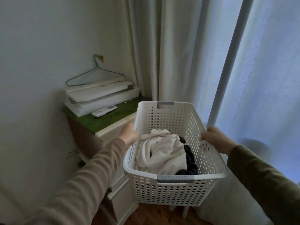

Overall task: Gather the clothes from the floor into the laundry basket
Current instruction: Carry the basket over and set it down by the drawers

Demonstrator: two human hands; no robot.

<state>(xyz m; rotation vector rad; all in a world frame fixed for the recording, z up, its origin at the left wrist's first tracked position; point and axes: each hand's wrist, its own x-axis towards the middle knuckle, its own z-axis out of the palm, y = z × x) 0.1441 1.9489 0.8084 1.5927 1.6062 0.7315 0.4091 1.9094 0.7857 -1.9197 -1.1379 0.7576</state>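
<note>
Carrying step, by the look of it: white perforated laundry basket (pixel 170 189) held up off the floor, gripped at both long sides. Left hand (pixel 129 133) curled around the left rim from outside, fingers hidden behind the wall; right hand (pixel 212 138) closed over the right rim, fingertips (pixel 203 136) hooked onto the perforated wall. Inside, already gathered: a cream garment (pixel 160 153) heaped across the middle, a dark garment (pixel 188 161) tucked beside it toward the right wall. Grey handle insert (pixel 175 178) on the near short side unused, another at the far end.

No clothes visible on the small patch of wooden floor (pixel 154 215) below the basket, so probably gathering finished here, or more lying out of view; hard to say from this angle. Next move: either set the basket down level in the corner, or turn away toward any remaining clothes.

Close quarters. Green-topped cabinet (pixel 103 120) just beside the basket's left wall, bearing stacked white boards (pixel 97 96), a wire hanger (pixel 95 75) and a remote control (pixel 104 110). Curtains (pixel 175 54) directly behind, sheer curtain (pixel 267 78) to the right. Something with white legs (pixel 185 211) below the basket, mostly hidden. Risk of knocking the cabinet edge or snagging curtain fabric while lowering.
</note>
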